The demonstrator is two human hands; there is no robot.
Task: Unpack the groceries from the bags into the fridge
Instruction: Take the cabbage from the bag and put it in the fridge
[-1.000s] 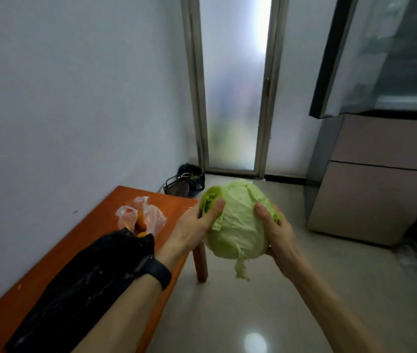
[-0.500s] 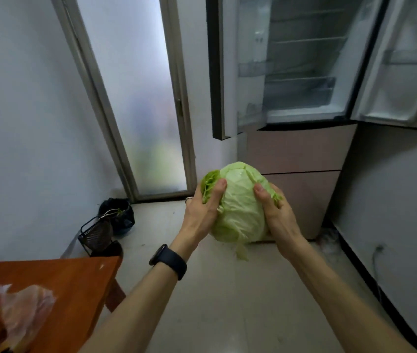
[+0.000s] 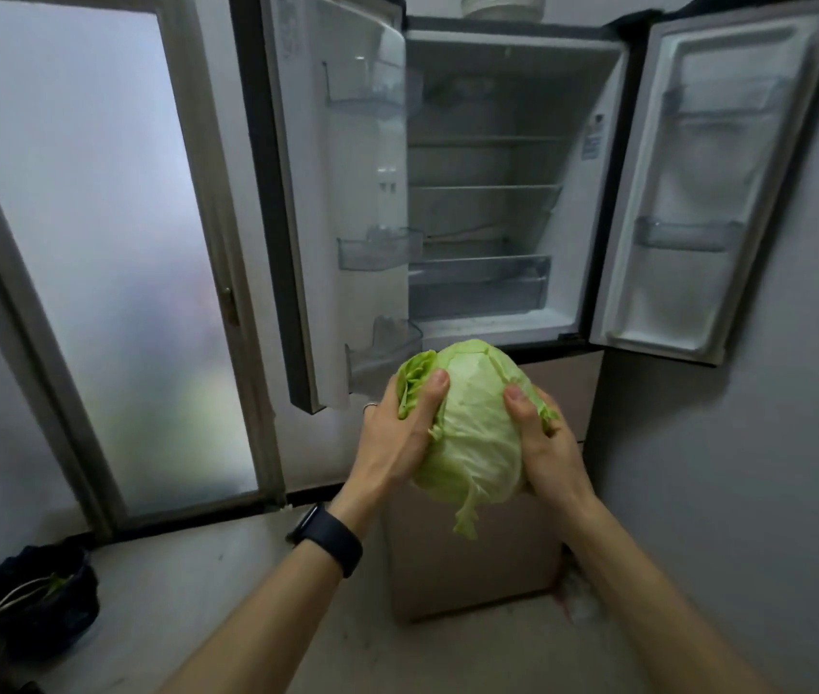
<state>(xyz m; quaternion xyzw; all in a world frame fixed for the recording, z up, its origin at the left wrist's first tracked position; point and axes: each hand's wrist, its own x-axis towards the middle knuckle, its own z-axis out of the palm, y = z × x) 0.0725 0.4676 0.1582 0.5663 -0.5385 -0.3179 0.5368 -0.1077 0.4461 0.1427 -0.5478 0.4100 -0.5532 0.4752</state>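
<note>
Cabbage lifted closer, level with fridge sill, doors wide

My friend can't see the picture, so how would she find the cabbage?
Find the big fridge with both top doors open. In front of it, the left hand and right hand hold the cabbage between them. It is the only pale green leafy ball, with one loose leaf dangling.

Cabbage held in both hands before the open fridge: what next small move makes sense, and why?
Probably raise the cabbage forward onto a shelf: left hand and right hand grip it below the open fridge, whose shelves look bare.
</note>
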